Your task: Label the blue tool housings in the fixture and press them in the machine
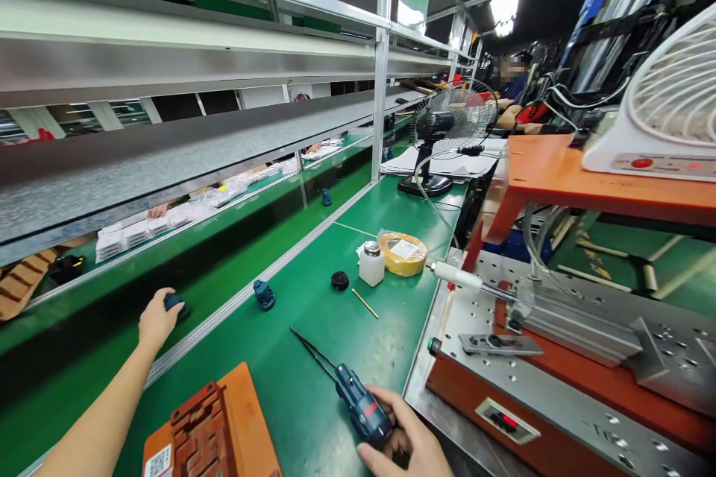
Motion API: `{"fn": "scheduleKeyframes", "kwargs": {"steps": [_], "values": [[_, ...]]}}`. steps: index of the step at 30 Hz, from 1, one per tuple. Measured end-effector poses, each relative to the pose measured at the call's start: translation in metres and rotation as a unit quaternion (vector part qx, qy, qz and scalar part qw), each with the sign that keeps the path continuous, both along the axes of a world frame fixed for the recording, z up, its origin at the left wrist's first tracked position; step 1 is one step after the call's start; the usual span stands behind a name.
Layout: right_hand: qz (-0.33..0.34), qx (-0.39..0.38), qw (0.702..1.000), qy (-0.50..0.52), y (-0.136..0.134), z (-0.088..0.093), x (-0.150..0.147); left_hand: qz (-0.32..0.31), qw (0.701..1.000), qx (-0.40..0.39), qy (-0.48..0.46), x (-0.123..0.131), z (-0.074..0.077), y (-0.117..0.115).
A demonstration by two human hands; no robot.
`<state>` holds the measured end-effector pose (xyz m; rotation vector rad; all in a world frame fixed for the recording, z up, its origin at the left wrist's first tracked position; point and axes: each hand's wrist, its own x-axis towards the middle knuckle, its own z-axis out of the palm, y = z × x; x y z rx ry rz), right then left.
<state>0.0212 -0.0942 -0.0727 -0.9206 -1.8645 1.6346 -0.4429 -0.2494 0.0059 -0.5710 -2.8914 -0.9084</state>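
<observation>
The left hand (156, 322) reaches across the aluminium rail (224, 312) and over the green conveyor belt (83, 335), its grip narrow on a small dark blue part (177, 304). The right hand (406, 434) sits at the near edge of the green bench (391, 335), its grip closed round a blue handheld tool (361, 404), whose two thin black prongs (310, 349) point up the bench. Open bench lies ahead of the tool. Farther on stand a matching blue part (264, 295), a black cap (339, 281), a wooden stick (365, 303), a white bottle (372, 266) and a roll of yellow tape (403, 253). An orange fixture (221, 417) lies between the hands, close to the viewer. A drilled steel plate (475, 291) edges the bench on the right, just beside the right hand.
</observation>
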Motion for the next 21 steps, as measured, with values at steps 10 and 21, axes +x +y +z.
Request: {"fn": "scheduleKeyframes", "kwargs": {"steps": [10,21], "values": [[0.019,-0.015,0.999,0.030,-0.020,0.022,-0.008,-0.200,0.978,-0.064,-0.007,0.057,-0.038,0.097],[-0.124,0.178,0.975,0.054,-0.007,0.035,0.037,-0.203,0.972,0.121,0.011,0.155,-0.005,0.124]]}}
